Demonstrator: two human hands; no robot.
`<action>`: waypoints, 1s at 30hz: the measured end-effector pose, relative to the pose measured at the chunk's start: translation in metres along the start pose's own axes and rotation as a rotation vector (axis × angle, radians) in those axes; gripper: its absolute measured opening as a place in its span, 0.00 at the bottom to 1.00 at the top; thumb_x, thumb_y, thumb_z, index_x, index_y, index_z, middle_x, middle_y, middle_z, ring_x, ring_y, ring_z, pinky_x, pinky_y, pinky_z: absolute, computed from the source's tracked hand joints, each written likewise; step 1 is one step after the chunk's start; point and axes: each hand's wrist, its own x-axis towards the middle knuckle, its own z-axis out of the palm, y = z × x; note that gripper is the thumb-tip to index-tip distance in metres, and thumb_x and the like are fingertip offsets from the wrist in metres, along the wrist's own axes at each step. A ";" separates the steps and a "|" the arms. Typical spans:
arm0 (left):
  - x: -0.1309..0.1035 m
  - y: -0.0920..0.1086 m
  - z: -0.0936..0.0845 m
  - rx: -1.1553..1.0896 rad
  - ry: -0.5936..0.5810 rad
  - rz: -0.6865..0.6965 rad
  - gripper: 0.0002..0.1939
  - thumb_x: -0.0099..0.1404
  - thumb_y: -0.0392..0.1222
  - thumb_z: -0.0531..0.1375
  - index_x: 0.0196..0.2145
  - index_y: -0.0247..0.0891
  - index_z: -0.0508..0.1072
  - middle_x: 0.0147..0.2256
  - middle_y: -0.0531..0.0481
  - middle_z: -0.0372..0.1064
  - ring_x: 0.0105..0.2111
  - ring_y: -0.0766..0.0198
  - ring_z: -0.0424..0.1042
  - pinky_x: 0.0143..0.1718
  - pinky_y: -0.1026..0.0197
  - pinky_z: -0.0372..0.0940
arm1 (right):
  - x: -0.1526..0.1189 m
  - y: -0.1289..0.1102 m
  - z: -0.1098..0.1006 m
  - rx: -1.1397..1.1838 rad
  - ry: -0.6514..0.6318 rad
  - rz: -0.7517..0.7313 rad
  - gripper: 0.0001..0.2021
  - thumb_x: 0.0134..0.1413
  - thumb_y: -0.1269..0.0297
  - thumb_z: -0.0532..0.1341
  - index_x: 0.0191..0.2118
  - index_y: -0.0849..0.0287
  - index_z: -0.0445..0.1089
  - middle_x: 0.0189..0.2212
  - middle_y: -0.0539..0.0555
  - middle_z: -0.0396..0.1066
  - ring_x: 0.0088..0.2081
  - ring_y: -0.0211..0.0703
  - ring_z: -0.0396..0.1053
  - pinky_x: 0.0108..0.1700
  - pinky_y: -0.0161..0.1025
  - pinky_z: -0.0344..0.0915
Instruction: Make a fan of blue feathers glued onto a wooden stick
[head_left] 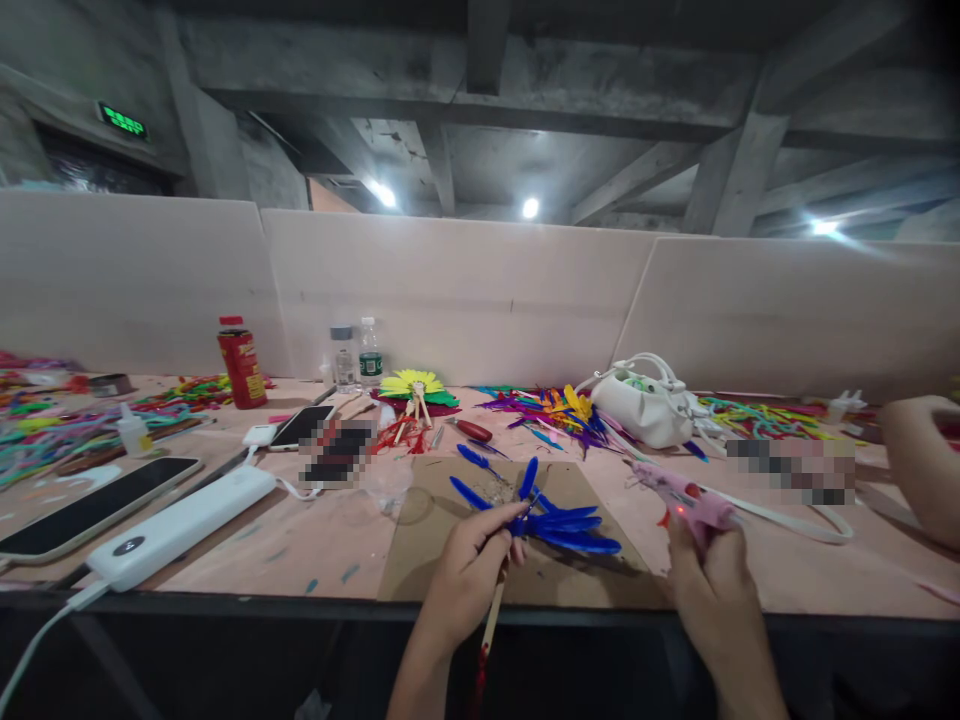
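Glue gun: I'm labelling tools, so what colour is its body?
Pink. The glue gun shows best in the head view.

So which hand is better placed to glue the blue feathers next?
Probably the right hand: it already holds the pink glue gun, just to the right of the blue feathers. The left hand is busy, gripping the feathers at their stick.
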 end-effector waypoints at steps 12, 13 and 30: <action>-0.002 0.005 -0.003 0.041 -0.027 0.040 0.08 0.66 0.40 0.59 0.34 0.38 0.79 0.31 0.47 0.77 0.27 0.64 0.67 0.27 0.65 0.59 | 0.011 0.010 -0.010 -0.538 -0.217 0.067 0.29 0.64 0.44 0.47 0.52 0.61 0.73 0.44 0.69 0.79 0.41 0.66 0.77 0.38 0.50 0.68; -0.001 0.004 -0.004 0.036 -0.021 0.045 0.09 0.67 0.41 0.60 0.36 0.38 0.80 0.32 0.46 0.78 0.28 0.62 0.69 0.28 0.65 0.60 | 0.013 0.013 -0.011 -0.521 -0.214 0.074 0.31 0.62 0.43 0.48 0.54 0.63 0.73 0.46 0.71 0.78 0.43 0.67 0.77 0.39 0.51 0.69; -0.021 0.009 0.000 -0.231 -0.372 0.072 0.28 0.71 0.61 0.58 0.59 0.42 0.78 0.55 0.38 0.77 0.52 0.43 0.76 0.55 0.45 0.67 | -0.032 -0.074 -0.001 0.147 -0.210 -0.965 0.22 0.64 0.73 0.62 0.57 0.40 0.76 0.44 0.54 0.71 0.46 0.49 0.68 0.46 0.44 0.66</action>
